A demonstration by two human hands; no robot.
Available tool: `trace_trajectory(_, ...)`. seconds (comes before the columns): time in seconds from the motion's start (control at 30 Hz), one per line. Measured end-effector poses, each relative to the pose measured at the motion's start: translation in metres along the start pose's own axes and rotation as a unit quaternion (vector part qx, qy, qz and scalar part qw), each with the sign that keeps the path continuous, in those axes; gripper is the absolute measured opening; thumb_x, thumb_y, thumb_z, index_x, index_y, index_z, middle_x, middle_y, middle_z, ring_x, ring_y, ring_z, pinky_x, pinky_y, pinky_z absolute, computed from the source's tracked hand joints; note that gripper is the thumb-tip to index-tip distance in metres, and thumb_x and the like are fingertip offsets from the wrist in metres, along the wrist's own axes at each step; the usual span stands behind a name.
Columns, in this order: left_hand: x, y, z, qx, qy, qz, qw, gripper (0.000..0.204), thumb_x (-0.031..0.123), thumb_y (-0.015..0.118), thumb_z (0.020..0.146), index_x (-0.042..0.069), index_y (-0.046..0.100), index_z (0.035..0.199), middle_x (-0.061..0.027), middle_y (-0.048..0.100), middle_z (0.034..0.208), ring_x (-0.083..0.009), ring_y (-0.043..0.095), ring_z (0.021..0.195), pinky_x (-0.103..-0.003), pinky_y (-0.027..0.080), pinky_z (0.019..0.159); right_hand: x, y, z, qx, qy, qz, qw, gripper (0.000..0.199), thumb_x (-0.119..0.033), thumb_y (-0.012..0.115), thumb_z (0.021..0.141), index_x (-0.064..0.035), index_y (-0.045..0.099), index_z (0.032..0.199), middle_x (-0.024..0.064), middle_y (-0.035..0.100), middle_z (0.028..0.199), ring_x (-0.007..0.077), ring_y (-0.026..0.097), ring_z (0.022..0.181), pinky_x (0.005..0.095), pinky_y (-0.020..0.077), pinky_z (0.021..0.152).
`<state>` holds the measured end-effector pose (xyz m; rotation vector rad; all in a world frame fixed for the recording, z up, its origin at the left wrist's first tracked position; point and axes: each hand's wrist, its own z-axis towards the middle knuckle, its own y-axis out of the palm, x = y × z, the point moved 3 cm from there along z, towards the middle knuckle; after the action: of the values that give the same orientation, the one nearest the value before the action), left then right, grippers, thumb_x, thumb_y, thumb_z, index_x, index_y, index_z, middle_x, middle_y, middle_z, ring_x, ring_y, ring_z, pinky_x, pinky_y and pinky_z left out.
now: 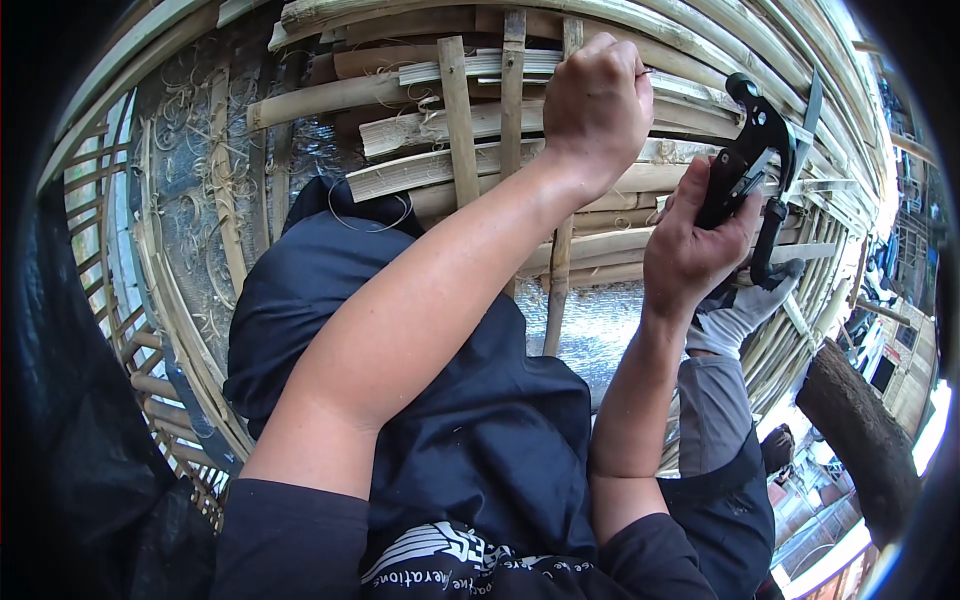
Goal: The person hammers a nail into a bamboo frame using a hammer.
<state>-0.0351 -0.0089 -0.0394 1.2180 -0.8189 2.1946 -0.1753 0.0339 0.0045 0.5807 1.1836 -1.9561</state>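
My left hand (pixel 598 115) is closed in a fist above the bamboo strips, with a small dark tip poking out beside the fingers. What it grips is mostly hidden. To its right, my right hand (pixel 700 235) holds a black tool (pixel 740 165) with a rounded, curved end and round metal spots. Just beyond that tool, a pointed metal blade (pixel 814 105) stands upward. Below the blade a curved black handle (pixel 769 240) shows near my right fingers; I cannot tell how these parts join. Split bamboo strips (pixel 430 130) lie across upright slats (pixel 458 110) under both hands.
A foot in a pale sock (pixel 745 315) rests at the right by the bamboo. Dark cloth (pixel 420 400) covers my lap. Curly shavings (pixel 205 165) litter the left side. A thick log (pixel 860 430) stands at the right, and a slatted bamboo wall (pixel 100 260) at the left.
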Motion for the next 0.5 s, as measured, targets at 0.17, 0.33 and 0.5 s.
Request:
trace_trajectory(0.17,-0.0001,-0.0009,0.0000,-0.004,-0.008,0.013,1.000,0.013,0.010,0.076,0.081,0.000,0.068,0.078,-0.0154,0.068,0.080,-0.0348,0.068,0.074,-0.043,0.054,0.068,0.0005,0.0016,-0.0025,-0.017,0.015,0.014,1.000,0.023,-0.017,0.073,0.097,0.0007,0.058,0.101,0.0069,0.065,0.076,0.0117,0.058,0.065,0.0292,0.0481,0.061)
trace_trajectory(0.33,-0.0008,-0.0004,-0.0003,0.005,-0.003,0.008,1.000,0.014,0.011,0.077,0.081,0.000,0.068,0.080,-0.0152,0.069,0.082,-0.0341,0.068,0.075,-0.043,0.054,0.069,0.0044,0.0017,-0.0044,-0.027,0.046,0.048,0.997,0.023,-0.017,0.073,0.097,0.0003,0.058,0.101,0.0058,0.064,0.075,0.0100,0.054,0.065,0.0282,0.0468,0.061)
trace_trajectory(0.5,-0.0004,0.0003,-0.0013,0.002,0.002,0.007,1.000,0.016,0.013,0.079,0.081,0.000,0.069,0.082,-0.0149,0.069,0.082,-0.0334,0.068,0.075,-0.042,0.054,0.069,0.0079,0.0032,-0.0074,-0.028,0.057,0.060,0.996,0.023,-0.016,0.074,0.096,0.0000,0.058,0.100,0.0046,0.062,0.074,0.0090,0.053,0.065,0.0279,0.0458,0.060)
